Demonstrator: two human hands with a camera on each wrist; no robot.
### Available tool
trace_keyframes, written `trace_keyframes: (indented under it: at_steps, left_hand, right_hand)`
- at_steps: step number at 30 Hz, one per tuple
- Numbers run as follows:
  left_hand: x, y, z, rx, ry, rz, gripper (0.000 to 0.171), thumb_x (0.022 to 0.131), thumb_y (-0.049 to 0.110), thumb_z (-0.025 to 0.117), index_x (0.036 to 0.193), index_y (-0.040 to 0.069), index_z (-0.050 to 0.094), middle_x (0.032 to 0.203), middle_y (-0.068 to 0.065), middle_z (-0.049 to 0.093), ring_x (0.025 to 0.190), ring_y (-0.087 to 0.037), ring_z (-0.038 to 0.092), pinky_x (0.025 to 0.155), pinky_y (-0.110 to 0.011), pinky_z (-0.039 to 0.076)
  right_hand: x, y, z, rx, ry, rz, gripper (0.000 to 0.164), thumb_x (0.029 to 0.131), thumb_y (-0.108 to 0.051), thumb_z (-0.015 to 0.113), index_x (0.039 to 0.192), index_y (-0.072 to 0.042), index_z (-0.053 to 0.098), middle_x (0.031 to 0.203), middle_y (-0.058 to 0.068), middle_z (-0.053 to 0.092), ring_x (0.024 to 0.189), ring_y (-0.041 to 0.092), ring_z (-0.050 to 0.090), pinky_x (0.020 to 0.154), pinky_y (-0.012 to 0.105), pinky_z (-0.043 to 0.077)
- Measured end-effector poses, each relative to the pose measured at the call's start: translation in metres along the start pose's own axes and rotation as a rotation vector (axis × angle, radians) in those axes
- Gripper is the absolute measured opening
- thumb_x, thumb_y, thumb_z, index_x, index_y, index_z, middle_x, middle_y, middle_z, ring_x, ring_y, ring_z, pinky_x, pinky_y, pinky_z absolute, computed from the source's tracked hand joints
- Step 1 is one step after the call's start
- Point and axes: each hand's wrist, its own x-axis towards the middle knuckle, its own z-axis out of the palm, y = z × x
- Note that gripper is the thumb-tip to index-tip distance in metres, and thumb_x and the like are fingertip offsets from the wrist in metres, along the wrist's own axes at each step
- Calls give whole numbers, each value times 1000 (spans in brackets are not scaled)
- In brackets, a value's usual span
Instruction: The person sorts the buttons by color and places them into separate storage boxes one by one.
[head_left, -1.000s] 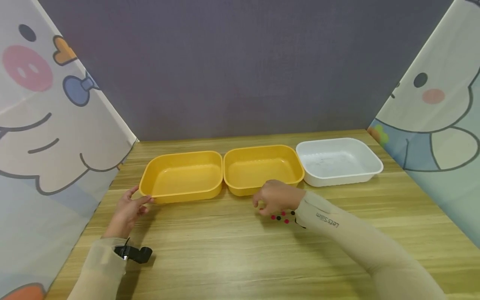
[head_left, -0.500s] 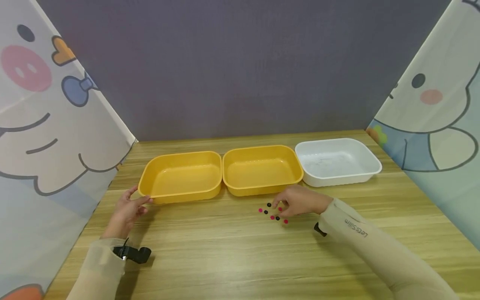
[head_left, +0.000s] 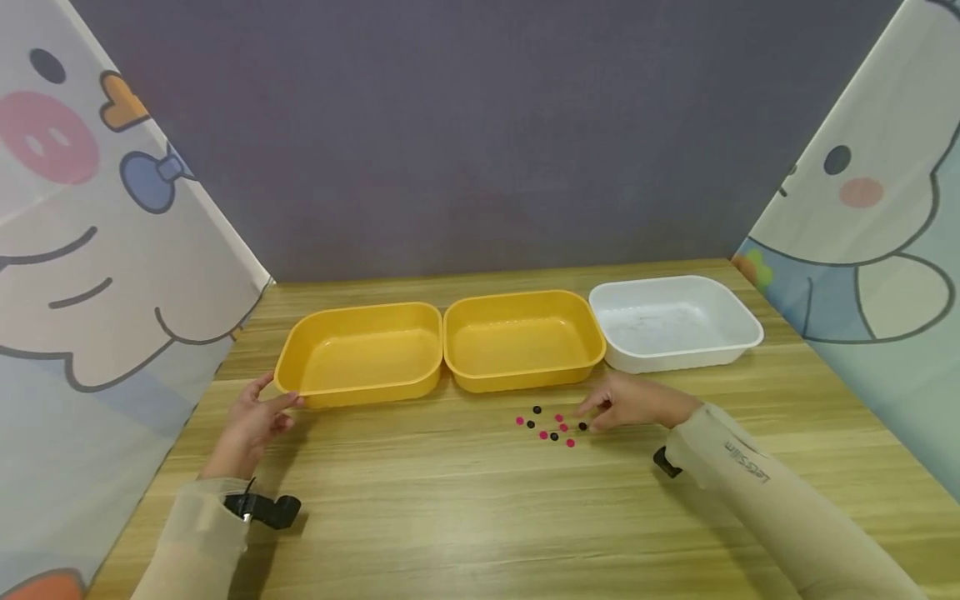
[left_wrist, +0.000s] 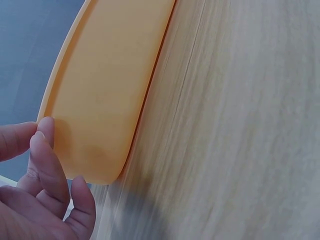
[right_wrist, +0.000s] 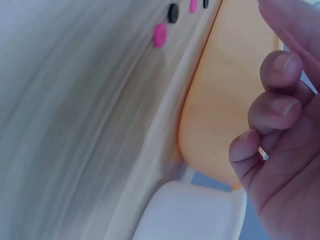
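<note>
My left hand [head_left: 253,423] holds the near left corner of the left yellow plastic tray [head_left: 360,393], thumb on the near side. In the left wrist view, my fingertips [left_wrist: 45,127] meet at the tray's rim. My right hand [head_left: 626,402] is low over the table, in front of the gap between the middle yellow tray [head_left: 525,381] and the white tray [head_left: 675,362]. Its index finger and thumb are apart, tips close to a black button-like disc [head_left: 582,426]; the other fingers curl in. Several more small discs, black [head_left: 554,437] and pink [head_left: 571,443], lie scattered to its left.
The three trays stand in a row along the back of the wooden table [head_left: 420,517], before a grey partition [head_left: 487,150]. Cartoon-printed panels [head_left: 90,250] enclose both sides. A black wrist camera [head_left: 262,508] sits on my left wrist.
My right hand has moved right across the discs, from in front of the middle tray, uncovering several of them. The left hand has stayed at the left tray's corner.
</note>
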Motion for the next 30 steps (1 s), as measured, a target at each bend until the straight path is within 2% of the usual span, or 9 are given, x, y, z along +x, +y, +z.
trace_keyframes:
  at_steps: [5, 9, 14, 18, 23, 30]
  left_hand:
    - [1, 1, 0, -7, 1, 5, 82, 98, 7, 52, 153, 7, -9, 73, 9, 67, 52, -6, 53, 56, -17, 48]
    - [2, 2, 0, -23, 13, 8, 83, 97, 6, 53, 153, 7, -8, 72, 9, 67, 50, -6, 53, 55, -18, 48]
    - [1, 0, 0, 3, 16, 7, 81, 98, 6, 52, 153, 6, -7, 73, 9, 66, 52, -6, 53, 56, -18, 49]
    - [0, -2, 2, 30, 21, -9, 80, 98, 7, 51, 153, 7, -7, 73, 10, 66, 54, -6, 54, 59, -17, 49]
    - [1, -3, 2, 32, 10, -3, 81, 99, 10, 52, 153, 6, -8, 74, 11, 66, 54, -6, 55, 60, -18, 50]
    - [2, -2, 1, 8, 4, -10, 81, 98, 7, 51, 152, 6, -9, 71, 11, 66, 53, -5, 56, 59, -18, 50]
  right_hand:
    - [-5, 6, -2, -60, 10, 9, 24, 77, 0, 75, 101, 1, 74, 79, -3, 67, 56, 0, 40, 50, 19, 37]
    - [-4, 9, -1, -120, -10, 24, 23, 77, -2, 75, 100, -2, 75, 90, 0, 71, 61, 0, 44, 55, 20, 42]
    - [1, 10, 2, -204, -52, 33, 24, 78, -6, 75, 101, -3, 74, 86, -7, 68, 66, 0, 46, 60, 22, 46]
    - [3, 11, 5, -197, -66, 42, 23, 79, -7, 75, 101, -3, 73, 80, -11, 63, 65, 1, 46, 59, 22, 45]
    - [4, 12, 5, -194, -75, 47, 20, 81, -7, 74, 101, -4, 73, 80, -12, 62, 66, 1, 45, 60, 22, 45]
    - [8, 10, 7, -258, -81, 29, 18, 80, -6, 74, 98, -5, 74, 81, -10, 65, 65, 0, 45, 60, 21, 45]
